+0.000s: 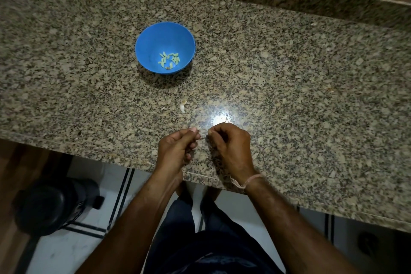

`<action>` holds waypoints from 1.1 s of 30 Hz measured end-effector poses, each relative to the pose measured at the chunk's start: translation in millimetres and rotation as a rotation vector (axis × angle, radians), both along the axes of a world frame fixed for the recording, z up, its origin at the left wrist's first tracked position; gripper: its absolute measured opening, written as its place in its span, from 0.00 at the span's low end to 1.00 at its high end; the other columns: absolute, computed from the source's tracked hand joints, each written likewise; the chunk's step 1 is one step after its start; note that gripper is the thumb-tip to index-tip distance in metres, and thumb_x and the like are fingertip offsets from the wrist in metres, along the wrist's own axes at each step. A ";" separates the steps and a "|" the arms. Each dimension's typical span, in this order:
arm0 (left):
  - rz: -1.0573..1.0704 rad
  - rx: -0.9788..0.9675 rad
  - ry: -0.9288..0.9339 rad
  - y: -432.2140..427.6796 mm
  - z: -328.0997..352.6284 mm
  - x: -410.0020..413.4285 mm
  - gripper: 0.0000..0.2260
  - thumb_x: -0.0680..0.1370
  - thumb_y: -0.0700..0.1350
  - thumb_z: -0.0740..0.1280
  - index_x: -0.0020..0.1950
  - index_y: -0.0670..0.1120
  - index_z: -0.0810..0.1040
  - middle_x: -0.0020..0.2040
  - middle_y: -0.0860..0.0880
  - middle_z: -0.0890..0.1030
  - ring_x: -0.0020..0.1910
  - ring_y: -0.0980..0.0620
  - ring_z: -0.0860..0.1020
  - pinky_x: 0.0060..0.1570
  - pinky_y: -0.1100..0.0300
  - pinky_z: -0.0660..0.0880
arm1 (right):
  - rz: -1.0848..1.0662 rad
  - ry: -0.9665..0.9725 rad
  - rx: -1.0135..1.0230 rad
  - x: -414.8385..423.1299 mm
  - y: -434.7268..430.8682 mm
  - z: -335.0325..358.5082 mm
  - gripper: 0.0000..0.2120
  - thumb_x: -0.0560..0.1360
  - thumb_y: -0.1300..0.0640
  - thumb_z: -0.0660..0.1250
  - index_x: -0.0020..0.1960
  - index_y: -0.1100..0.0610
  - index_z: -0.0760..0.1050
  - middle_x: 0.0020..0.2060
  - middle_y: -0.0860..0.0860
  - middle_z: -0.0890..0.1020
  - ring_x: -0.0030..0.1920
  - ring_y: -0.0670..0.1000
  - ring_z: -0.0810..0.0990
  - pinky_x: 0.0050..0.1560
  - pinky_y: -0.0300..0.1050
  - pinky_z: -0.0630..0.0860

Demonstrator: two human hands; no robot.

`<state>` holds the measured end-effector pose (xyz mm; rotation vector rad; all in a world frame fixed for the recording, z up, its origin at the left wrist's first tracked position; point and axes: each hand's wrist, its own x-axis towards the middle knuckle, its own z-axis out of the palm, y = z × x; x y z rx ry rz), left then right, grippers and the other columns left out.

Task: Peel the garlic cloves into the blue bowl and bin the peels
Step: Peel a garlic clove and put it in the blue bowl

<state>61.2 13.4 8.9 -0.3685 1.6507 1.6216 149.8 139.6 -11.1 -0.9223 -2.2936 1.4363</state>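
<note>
While L hand point(175, 149) & R hand point(230, 147) are hovering over near edge of surface point(311, 95), both grips are pinching one small piece point(202, 138), too tiny to ID. Blue bowl point(144, 38) w/ peeled cloves point(169, 59) is sitting well beyond; pale scrap point(182, 108) is lying btwn.

Open counter point(289, 73); garlic bits point(182, 108) before bowl point(155, 35)

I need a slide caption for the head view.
Left hand and right hand pinch a small piece; peeled cloves in blue bowl.
</note>
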 end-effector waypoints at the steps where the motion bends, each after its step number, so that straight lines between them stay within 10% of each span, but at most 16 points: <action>1: 0.004 -0.007 0.007 1.1 -2.1 -0.1 0.05 0.77 0.47 0.75 0.45 0.46 0.86 0.40 0.47 0.84 0.33 0.56 0.74 0.27 0.65 0.65 | 0.033 -0.036 0.055 0.4 0.8 -2.8 0.05 0.80 0.56 0.72 0.47 0.54 0.85 0.41 0.45 0.85 0.42 0.44 0.82 0.45 0.46 0.80; 6: -0.017 -0.065 0.088 4.2 -9.7 -0.2 0.07 0.77 0.48 0.75 0.44 0.45 0.86 0.39 0.48 0.85 0.32 0.57 0.74 0.29 0.63 0.66 | 0.090 -0.070 0.252 -1.2 1.9 -10.6 0.10 0.81 0.59 0.69 0.59 0.52 0.85 0.51 0.46 0.86 0.53 0.48 0.80 0.53 0.50 0.79; 11: -0.081 -0.028 0.194 7.1 -12.7 0.0 0.07 0.79 0.43 0.73 0.45 0.41 0.86 0.40 0.41 0.85 0.39 0.49 0.81 0.44 0.56 0.78 | 0.039 0.086 -0.189 -9.1 1.2 -0.8 0.03 0.78 0.62 0.73 0.51 0.58 0.85 0.44 0.48 0.87 0.47 0.46 0.86 0.51 0.44 0.83; 18: -0.237 -0.143 0.385 10.2 -14.2 -0.8 0.07 0.83 0.41 0.66 0.51 0.47 0.84 0.45 0.49 0.86 0.47 0.55 0.84 0.48 0.60 0.79 | -0.080 0.038 -0.510 -10.9 3.5 -10.2 0.09 0.81 0.55 0.71 0.45 0.59 0.84 0.42 0.60 0.86 0.45 0.64 0.85 0.50 0.66 0.83; 26: -0.266 -0.219 0.705 4.0 -7.6 -3.9 0.04 0.78 0.44 0.74 0.52 0.51 0.86 0.47 0.59 0.86 0.47 0.61 0.83 0.45 0.68 0.78 | -0.062 0.016 -0.457 -21.8 -3.4 -5.5 0.12 0.81 0.52 0.72 0.43 0.58 0.84 0.39 0.57 0.86 0.44 0.63 0.85 0.49 0.66 0.83; 33: -0.125 -0.452 0.747 -40.7 -24.9 -52.3 0.03 0.79 0.45 0.73 0.52 0.50 0.84 0.43 0.56 0.84 0.42 0.56 0.82 0.42 0.51 0.84 | -0.045 -0.039 -0.087 -9.1 3.7 -7.1 0.10 0.80 0.64 0.71 0.60 0.56 0.84 0.53 0.47 0.84 0.53 0.44 0.84 0.56 0.44 0.83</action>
